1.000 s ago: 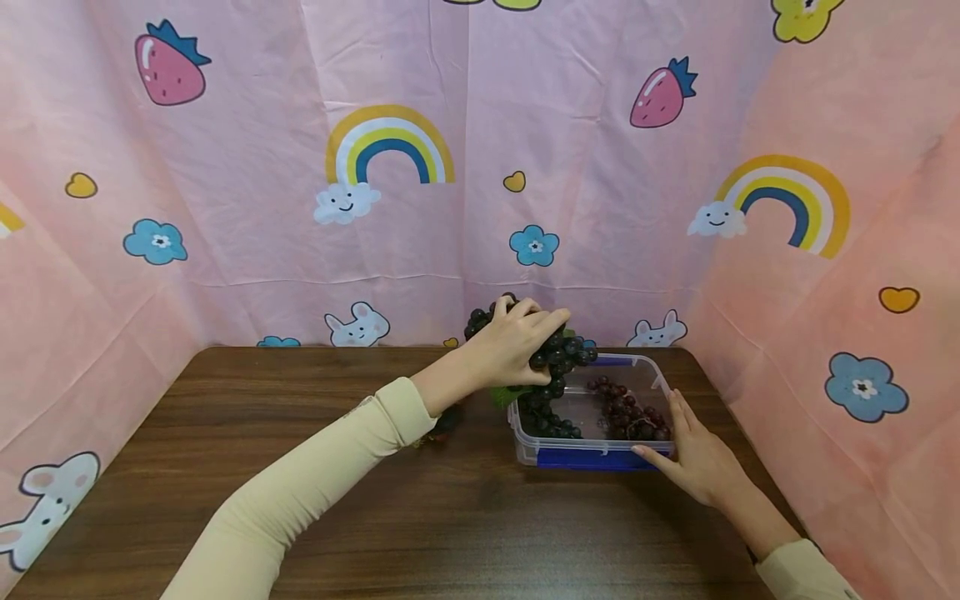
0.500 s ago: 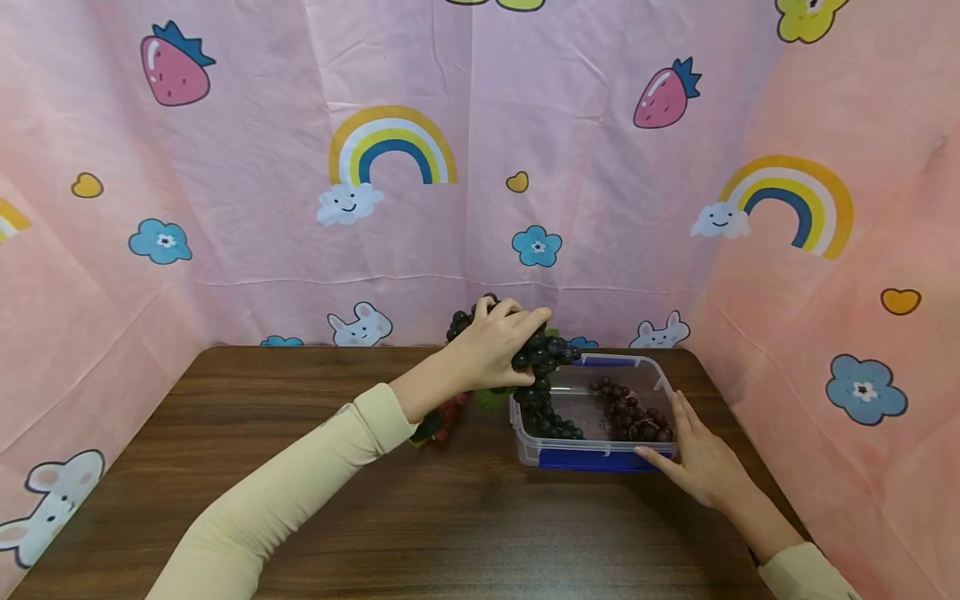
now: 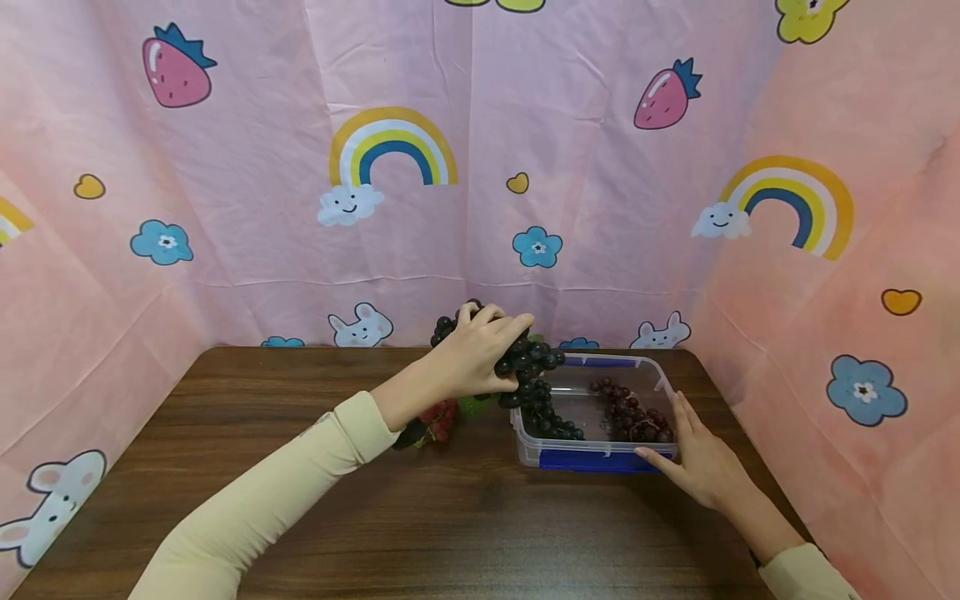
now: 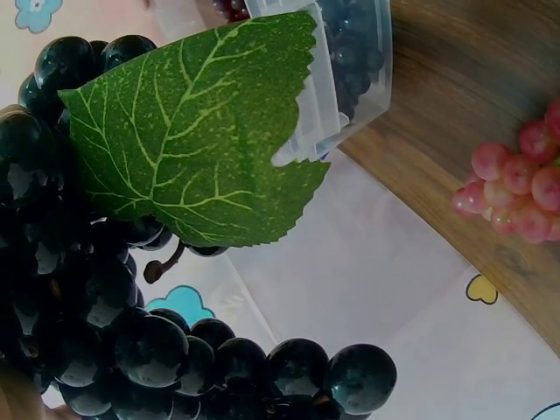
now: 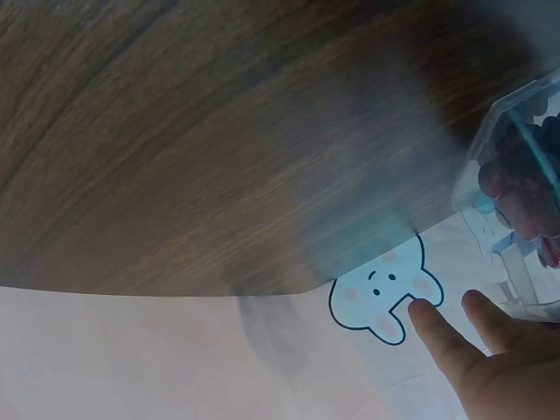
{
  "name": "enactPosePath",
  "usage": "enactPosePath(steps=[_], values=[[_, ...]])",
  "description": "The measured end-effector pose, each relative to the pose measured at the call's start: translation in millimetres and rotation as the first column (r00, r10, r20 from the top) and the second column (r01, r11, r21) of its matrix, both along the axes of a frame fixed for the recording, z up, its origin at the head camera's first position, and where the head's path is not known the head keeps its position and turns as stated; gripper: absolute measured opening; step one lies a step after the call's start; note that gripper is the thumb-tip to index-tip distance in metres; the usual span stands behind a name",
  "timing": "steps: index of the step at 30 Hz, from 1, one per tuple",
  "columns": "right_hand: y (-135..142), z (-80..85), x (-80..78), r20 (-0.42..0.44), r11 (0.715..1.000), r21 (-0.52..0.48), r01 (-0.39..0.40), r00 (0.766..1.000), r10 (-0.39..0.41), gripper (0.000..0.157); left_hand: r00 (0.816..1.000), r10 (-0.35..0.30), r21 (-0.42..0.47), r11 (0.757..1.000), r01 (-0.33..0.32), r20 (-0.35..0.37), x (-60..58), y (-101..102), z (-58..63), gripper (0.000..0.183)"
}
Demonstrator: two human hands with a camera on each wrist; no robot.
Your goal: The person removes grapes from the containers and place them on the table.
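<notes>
Gripping 1 bunch of large, glossy black grapes [image 3: 528,358] from above with the left hand [image 3: 478,350], curling the fingers over the top and setting the thumb low on the near side. Holding this bunch raised at the left side of the clear rectangular plastic box with blue latches [image 3: 592,460], overlapping the left rim in the head view; not being able to confirm contact with that rim. Showing also a broad green serrated leaf [image 4: 192,140] on the held bunch in the left wrist view. Resting the right hand [image 3: 699,460] at the right front corner of the box, extending the fingers straight along the right wall and placing the thumb apart at the front, probably steadying the box. Noting 2 more bunches inside: small blackish-green grapes [image 3: 551,425] at the left, dark red grapes [image 3: 624,412] at the right. Noting also 1 bunch of pinkish-red grapes [image 3: 441,420] on the dark brown wood-grain table [image 3: 480,533], partly behind the left forearm. Judging the step as mid-transfer, likely unloading the black bunch; next, probably requiring clearance of the hanging grapes from the rim, then lowering onto the table without pressing the pinkish-red bunch, and only afterwards loosening the fingers.
</notes>
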State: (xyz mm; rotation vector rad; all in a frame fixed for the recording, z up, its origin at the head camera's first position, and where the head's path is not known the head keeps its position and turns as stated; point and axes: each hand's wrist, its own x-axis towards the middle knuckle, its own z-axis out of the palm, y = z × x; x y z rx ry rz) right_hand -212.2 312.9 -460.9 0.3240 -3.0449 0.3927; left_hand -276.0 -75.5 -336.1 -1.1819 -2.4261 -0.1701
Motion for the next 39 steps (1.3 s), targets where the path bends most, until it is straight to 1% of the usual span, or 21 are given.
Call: enactPosePath(steps=[8, 11, 17, 23, 29, 33, 39], values=[[-1, 0.7, -0.7, 0.011, 1.0, -0.007, -0.006, 1.0, 0.006, 0.117, 0.999, 0.027, 0.016, 1.0, -0.027, -0.03, 2.4, -12, -1.3, 0.081], [-2, 1.3, -0.7, 0.01, 1.0, -0.009, -0.007, 1.0, 0.007, 0.116, 0.999, 0.031, 0.023, 0.999, -0.031, -0.028, 3.2, -15, -1.0, 0.082], [-2, 1.6, -1.6, 0.004, 1.0, -0.011, -0.011, 1.0, 0.011, 0.116, 0.999, 0.052, 0.052, 0.997, -0.052, 0.005, 6.3, -24, -0.4, 0.083], [-2, 3.1, -1.0, 0.001, 1.0, -0.004, -0.012, 1.0, 0.012, 0.115, 0.996, 0.083, 0.062, 0.994, -0.085, 0.042, 10.4, -36, -0.6, 0.089], [-1, 4.2, -0.2, 0.001, 1.0, -0.004, -0.016, 1.0, 0.016, 0.115, 0.994, 0.096, 0.09, 0.991, -0.101, 0.061, 13.4, -45, -0.4, 0.089], [0, 3.8, -0.6, 0.002, 1.0, -0.001, -0.015, 1.0, 0.015, 0.116, 0.993, 0.092, 0.12, 0.988, -0.1, 0.067, 13.6, -52, -2.3, 0.085], [0, 4.1, 0.5, 0.004, 1.0, -0.008, -0.013, 1.0, 0.013, 0.116, 0.99, 0.095, 0.173, 0.979, -0.112, 0.104, 15.8, -64, -4.3, 0.076]])
